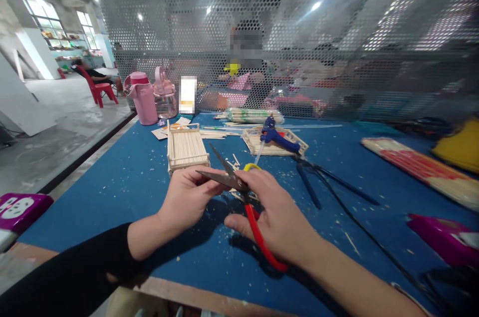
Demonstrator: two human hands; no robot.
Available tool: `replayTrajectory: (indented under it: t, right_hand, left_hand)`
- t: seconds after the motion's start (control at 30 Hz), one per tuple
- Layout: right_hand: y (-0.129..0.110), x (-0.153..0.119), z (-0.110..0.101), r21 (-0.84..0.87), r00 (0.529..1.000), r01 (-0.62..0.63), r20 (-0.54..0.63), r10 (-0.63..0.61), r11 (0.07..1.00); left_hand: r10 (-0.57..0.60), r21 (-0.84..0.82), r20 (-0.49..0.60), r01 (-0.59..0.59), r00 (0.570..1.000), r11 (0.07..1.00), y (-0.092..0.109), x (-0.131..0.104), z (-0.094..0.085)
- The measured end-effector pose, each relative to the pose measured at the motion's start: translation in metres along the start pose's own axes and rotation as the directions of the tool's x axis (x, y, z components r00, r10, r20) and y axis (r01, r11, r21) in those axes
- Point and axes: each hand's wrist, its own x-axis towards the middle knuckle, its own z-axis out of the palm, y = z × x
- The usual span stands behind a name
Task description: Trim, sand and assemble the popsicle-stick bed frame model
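Red-handled scissors are in my right hand, their two dark blades apart and pointing left. My left hand is closed, thumb and fingers pinched together beside the blades; what they hold is too small to make out. Just beyond my left hand stands a small stick-built piece with raised rails. A blue glue gun rests on a second stick frame farther back. Short stick pieces and a yellow ring-shaped object lie behind my hands, partly hidden.
On the blue table are a pink jug, a clear bottle, bagged sticks and a red-and-cream packet. A black cable runs along the right. Behind stands a perforated metal screen; people sit beyond.
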Motion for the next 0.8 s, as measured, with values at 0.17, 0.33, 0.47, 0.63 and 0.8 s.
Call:
replayTrajectory:
  t: [0.17,0.33,0.47,0.63,0.8]
  right_hand:
    - [0.001,-0.0003,-0.002,-0.047,0.999,0.027,-0.016,-0.028,0.999]
    - [0.0079,-0.0035,-0.0016,-0.075,0.999,0.027,-0.027,-0.029,0.997]
    - [0.0092,-0.0026,-0.0035,-0.051,0.999,-0.022,0.035,0.024,0.998]
    - [0.0055,0.0001,-0.0052,-0.13,0.999,-0.007,0.046,0.013,0.991]
    - [0.0085,-0.0004,-0.0043,-0.137,0.998,0.058,0.026,-0.055,0.989]
  left_hand:
    - [-0.015,0.04,-0.004,0.015,1.0,0.999,-0.0003,-0.0007,-0.0006]
    - [-0.041,0.105,0.023,0.038,0.999,0.994,0.0016,-0.001,-0.0028]
    - [-0.059,0.092,0.016,0.057,0.998,0.994,0.003,0.0013,-0.0025]
    - [-0.098,0.011,0.023,0.098,0.995,0.995,0.0016,0.0043,-0.002]
    - [-0.227,-0.016,0.027,0.228,0.973,0.974,0.003,0.0027,-0.0013]
